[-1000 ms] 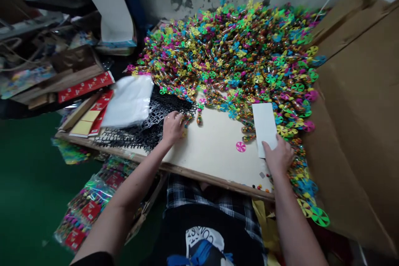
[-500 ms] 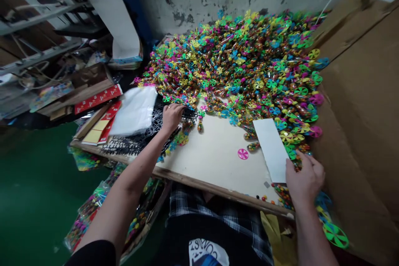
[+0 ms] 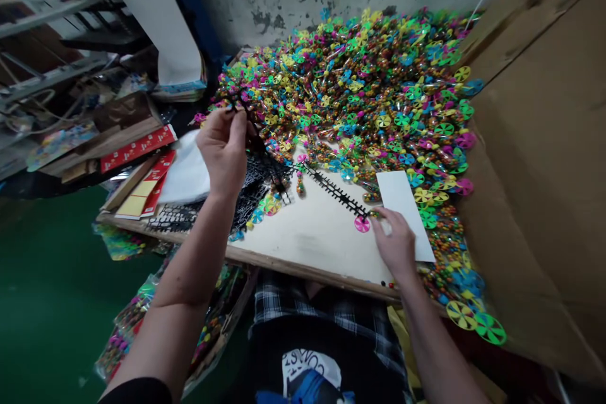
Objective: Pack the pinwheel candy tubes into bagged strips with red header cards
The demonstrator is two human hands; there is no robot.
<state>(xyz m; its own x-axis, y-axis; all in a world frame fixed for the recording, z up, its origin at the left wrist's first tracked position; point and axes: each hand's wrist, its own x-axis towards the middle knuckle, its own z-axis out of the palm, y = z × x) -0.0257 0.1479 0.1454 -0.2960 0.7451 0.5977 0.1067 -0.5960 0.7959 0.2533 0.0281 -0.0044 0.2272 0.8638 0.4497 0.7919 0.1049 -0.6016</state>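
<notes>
My left hand (image 3: 225, 148) is raised above the board with its fingers pinched on a black plastic strip (image 3: 334, 188). The strip runs from a pile of black plastic strips (image 3: 246, 192) down across the board to my right hand. My right hand (image 3: 395, 243) rests near the board's front right, fingers closed on the strip's far end beside a pink pinwheel disc (image 3: 362, 223). A white card (image 3: 404, 211) lies just right of that hand. A big heap of colourful pinwheel candy tubes (image 3: 360, 95) fills the back of the board (image 3: 312, 233).
A cardboard wall (image 3: 544, 170) stands along the right. White plastic bags (image 3: 189, 170) and red and yellow cards (image 3: 142, 192) lie at the left. Packed bags of toys (image 3: 137, 309) sit on the green floor below. Shelving stands at the far left.
My left hand has lifted from the black pile, pulling one strip up. My right hand has moved left from the board's right edge to the strip's other end.
</notes>
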